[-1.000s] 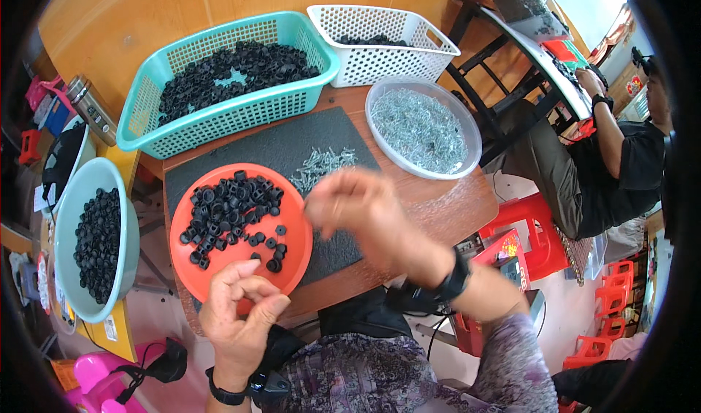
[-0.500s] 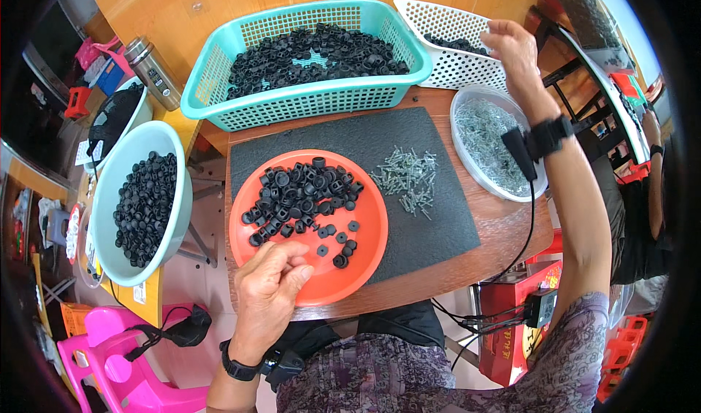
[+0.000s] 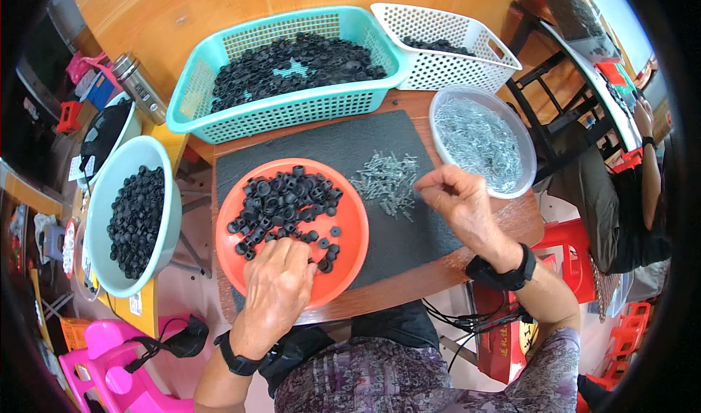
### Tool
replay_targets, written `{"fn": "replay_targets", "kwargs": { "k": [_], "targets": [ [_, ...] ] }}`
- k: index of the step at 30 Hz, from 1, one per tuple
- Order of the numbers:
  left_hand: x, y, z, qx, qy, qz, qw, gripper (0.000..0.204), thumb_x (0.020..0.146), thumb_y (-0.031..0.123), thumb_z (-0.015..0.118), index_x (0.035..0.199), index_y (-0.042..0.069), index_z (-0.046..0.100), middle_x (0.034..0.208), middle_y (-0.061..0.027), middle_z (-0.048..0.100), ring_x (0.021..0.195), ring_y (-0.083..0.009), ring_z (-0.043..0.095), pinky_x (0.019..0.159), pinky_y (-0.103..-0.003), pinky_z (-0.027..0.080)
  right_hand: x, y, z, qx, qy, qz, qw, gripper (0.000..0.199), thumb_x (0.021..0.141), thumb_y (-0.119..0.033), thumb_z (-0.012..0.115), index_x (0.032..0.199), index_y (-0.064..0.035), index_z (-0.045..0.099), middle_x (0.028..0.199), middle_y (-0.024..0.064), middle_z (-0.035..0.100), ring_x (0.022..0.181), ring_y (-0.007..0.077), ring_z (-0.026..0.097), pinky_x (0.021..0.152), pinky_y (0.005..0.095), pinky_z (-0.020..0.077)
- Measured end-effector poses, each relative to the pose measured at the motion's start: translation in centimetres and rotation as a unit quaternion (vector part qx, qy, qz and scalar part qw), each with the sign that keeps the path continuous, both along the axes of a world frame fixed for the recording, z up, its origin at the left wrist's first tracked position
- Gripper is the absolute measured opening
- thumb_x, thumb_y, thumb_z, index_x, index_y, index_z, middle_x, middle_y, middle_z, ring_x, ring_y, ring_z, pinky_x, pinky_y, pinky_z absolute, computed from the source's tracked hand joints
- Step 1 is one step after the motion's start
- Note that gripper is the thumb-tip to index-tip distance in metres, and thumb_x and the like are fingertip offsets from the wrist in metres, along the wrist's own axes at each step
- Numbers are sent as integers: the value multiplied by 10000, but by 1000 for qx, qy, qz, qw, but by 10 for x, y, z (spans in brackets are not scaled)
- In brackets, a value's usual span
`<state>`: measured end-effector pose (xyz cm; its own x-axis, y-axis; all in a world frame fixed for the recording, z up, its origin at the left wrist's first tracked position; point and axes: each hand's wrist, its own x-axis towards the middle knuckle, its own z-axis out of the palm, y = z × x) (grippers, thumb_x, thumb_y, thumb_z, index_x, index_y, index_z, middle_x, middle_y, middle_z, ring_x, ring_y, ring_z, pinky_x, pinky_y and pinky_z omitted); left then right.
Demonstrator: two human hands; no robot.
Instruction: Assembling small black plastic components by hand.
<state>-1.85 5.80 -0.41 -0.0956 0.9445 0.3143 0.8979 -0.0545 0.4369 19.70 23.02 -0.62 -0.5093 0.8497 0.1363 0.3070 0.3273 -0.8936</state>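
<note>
My left hand (image 3: pixel 279 281) reaches down into an orange-red plastic plate (image 3: pixel 349 267), its fingers curled at the near side of a heap of small black plastic caps (image 3: pixel 285 197). Its fingertips are hidden, so what they hold, if anything, does not show. Over a dark mat (image 3: pixel 292 141), my right hand (image 3: pixel 460 203) has thumb and fingers pinched at the right edge of a loose pile of small silver screws (image 3: pixel 385 179). Anything between those fingertips is too small to make out. A few flat black discs (image 3: pixel 335 232) lie apart from the heap in the plate.
A turquoise basket (image 3: pixel 292 106) of black parts stands behind the mat, beside a white perforated basket (image 3: pixel 453 68). To the right is a clear tub (image 3: pixel 529 168) of silver screws. A pale green basin (image 3: pixel 171 216) of black caps sits left, near a steel flask (image 3: pixel 139 88).
My right hand has come down from beside the white basket to the screw pile. My left hand has lowered and its fingers have gone in among the black caps. The view has shifted slightly.
</note>
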Motion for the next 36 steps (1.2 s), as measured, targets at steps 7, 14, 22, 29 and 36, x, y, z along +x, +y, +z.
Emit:
{"fn": "replay_targets", "kwargs": {
  "k": [7, 14, 22, 29, 36],
  "targets": [
    [6, -7, 3, 3, 28, 6, 1000, 189, 646, -70, 633, 771, 5, 514, 744, -129, 486, 701, -318, 516, 611, -414, 411, 4, -7, -3, 230, -58, 52, 970, 95, 708, -4, 656, 794, -20, 619, 730, 107, 587, 716, 275, 554, 642, 365, 449],
    [0, -11, -1, 21, 39, 4, 999, 236, 633, -50, 671, 834, -3, 557, 743, -129, 460, 703, -308, 517, 593, -403, 428, 0, -14, -17, 268, -142, 86, 949, 109, 693, -75, 681, 757, -36, 602, 721, 101, 557, 709, 271, 524, 631, 372, 439],
    [0, -20, 5, -1, 50, -16, 999, 200, 638, -20, 682, 788, 1, 552, 738, -111, 465, 700, -284, 507, 562, -387, 417, -9, -16, -18, 271, -194, 88, 939, 126, 695, -88, 666, 689, -24, 556, 706, 111, 562, 704, 297, 540, 618, 398, 442],
    [-4, -24, 4, -18, 36, -1, 999, 195, 640, -21, 678, 779, 7, 544, 750, -109, 481, 711, -289, 515, 583, -393, 426, -8, -28, -9, 249, -138, 91, 954, 83, 706, -28, 631, 715, -9, 551, 677, 112, 565, 658, 279, 555, 580, 369, 439],
    [-4, -31, 7, 23, -258, 65, 964, 165, 730, -11, 699, 856, -11, 593, 744, -19, 564, 640, -62, 540, 564, -183, 420, -22, -65, 31, -13, -24, 84, 996, 144, 725, 30, 611, 864, -5, 592, 715, 87, 560, 652, 228, 553, 590, 320, 455]
  ]
}}
